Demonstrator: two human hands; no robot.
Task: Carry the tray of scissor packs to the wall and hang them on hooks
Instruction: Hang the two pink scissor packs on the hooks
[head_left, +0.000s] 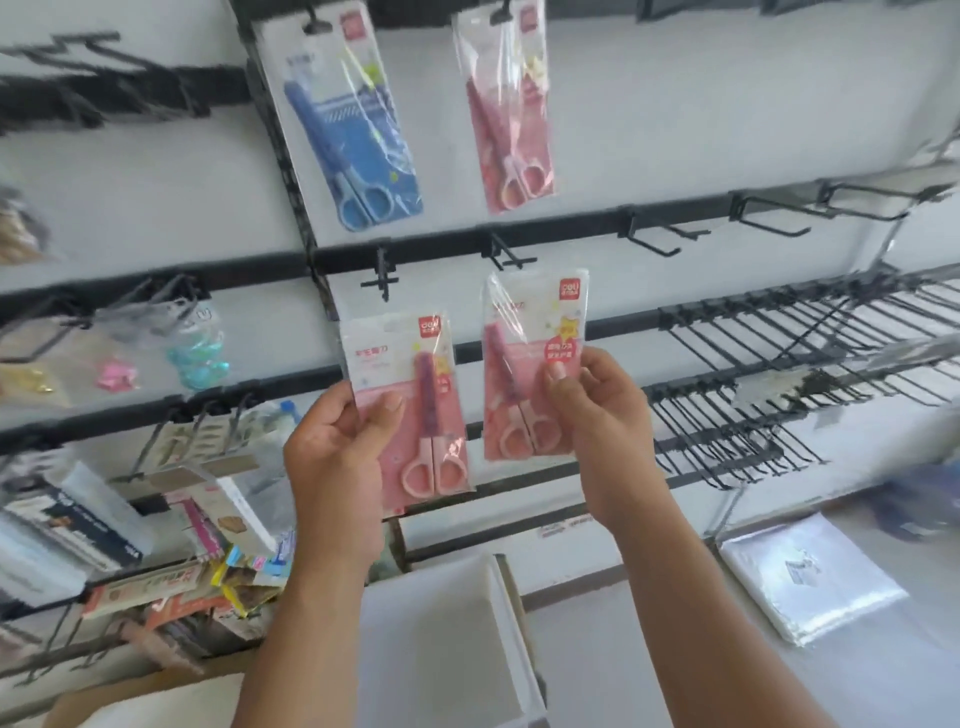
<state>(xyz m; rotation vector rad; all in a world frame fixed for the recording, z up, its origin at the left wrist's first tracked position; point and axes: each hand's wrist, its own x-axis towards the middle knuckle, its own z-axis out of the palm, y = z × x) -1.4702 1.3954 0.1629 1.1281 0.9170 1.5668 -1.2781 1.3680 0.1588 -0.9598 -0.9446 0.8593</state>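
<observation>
My left hand (337, 452) grips a pink scissor pack (415, 415) by its lower left side. My right hand (597, 410) holds a second pink scissor pack (524, 358) by its right edge, a little higher. Both packs are upright in front of the wall, just below two bare black hooks (382, 275) (506, 254). Higher up, a blue scissor pack (353, 130) and a pink scissor pack (509, 114) hang on hooks. The white tray (498, 613) sits below my forearms, and I see no packs in it.
Black rails with many bare hooks (779, 374) run along the wall to the right. At the left hang small bagged items (197, 358), and below them stand boxes and stationery packs (156, 545). A stack of clear plastic bags (810, 577) lies on the counter at right.
</observation>
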